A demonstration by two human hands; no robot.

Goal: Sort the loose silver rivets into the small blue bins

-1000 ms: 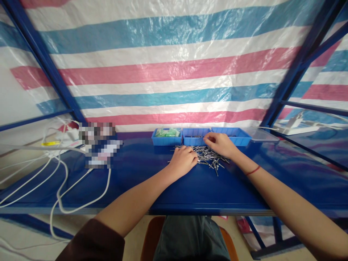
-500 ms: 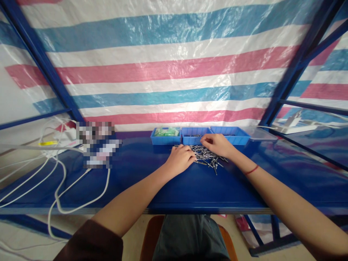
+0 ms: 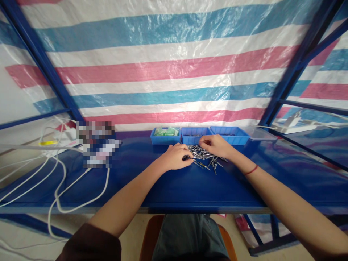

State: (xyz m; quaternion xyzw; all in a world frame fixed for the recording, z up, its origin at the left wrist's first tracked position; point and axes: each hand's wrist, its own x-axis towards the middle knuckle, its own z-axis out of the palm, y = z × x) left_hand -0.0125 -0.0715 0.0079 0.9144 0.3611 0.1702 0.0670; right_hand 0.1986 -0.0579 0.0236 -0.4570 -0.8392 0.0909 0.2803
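A loose pile of thin silver metal pins that look like blind rivets (image 3: pixel 202 153) lies on the blue table. At its left edge is my left hand (image 3: pixel 178 156), thumb and fingers closed on a rivet at the fingertips. My right hand (image 3: pixel 214 145) is over the back right of the pile, its fingers curled in a pinch; whatever is between them is hidden. Behind the pile stands the middle blue bin (image 3: pixel 187 140), with a few pins inside. The right blue bin (image 3: pixel 239 139) also has a few thin pins.
The left blue bin (image 3: pixel 154 140) holds green-and-clear plastic packets (image 3: pixel 167 131). A clear plastic lid (image 3: pixel 262 134) lies at the right. White cables (image 3: pixel 63 181) trail over the table's left side and front edge. Blue metal posts (image 3: pixel 290 65) frame a striped sheet (image 3: pixel 174 72).
My left hand has shifted slightly left, and its fingers now pinch at the near edge of the pile. A few rivets there have moved. My right hand has barely moved.
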